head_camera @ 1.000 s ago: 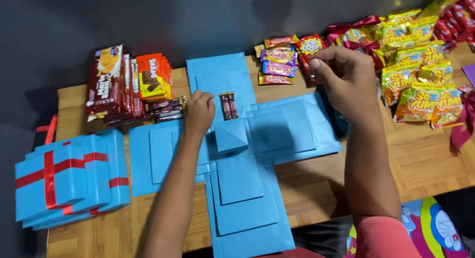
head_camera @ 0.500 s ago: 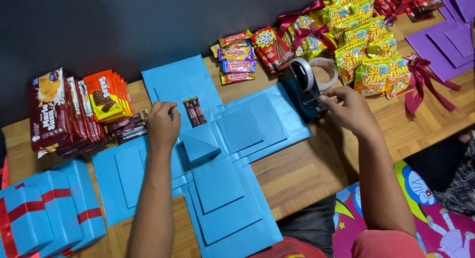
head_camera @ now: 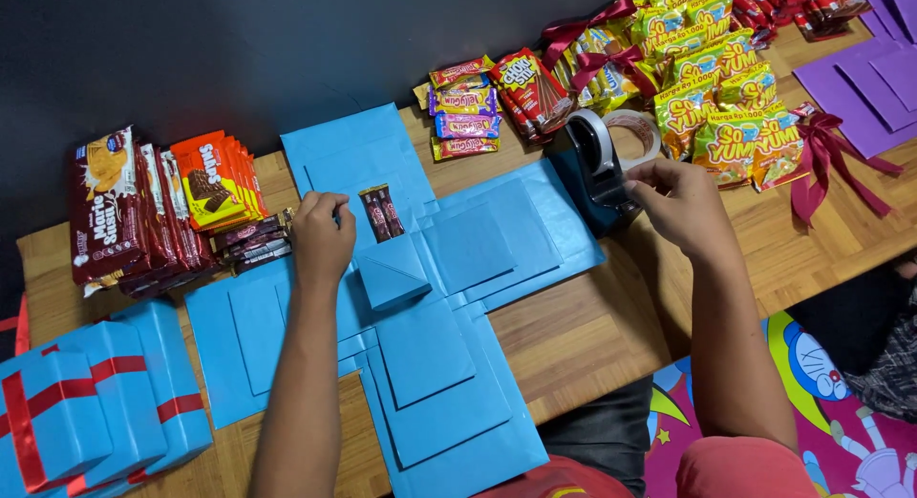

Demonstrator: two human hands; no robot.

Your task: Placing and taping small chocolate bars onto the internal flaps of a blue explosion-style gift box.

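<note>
My left hand (head_camera: 322, 238) presses flat, fingers together, on the unfolded blue cardboard cross (head_camera: 420, 297) mid-table, beside two small dark chocolate bars (head_camera: 380, 211). My right hand (head_camera: 680, 207) grips the dark tape dispenser (head_camera: 597, 169) near the back edge.

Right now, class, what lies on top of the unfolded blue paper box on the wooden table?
On the unfolded blue paper box lie two small dark chocolate bars and the left hand. Whatever is beneath that hand is hidden.
</note>
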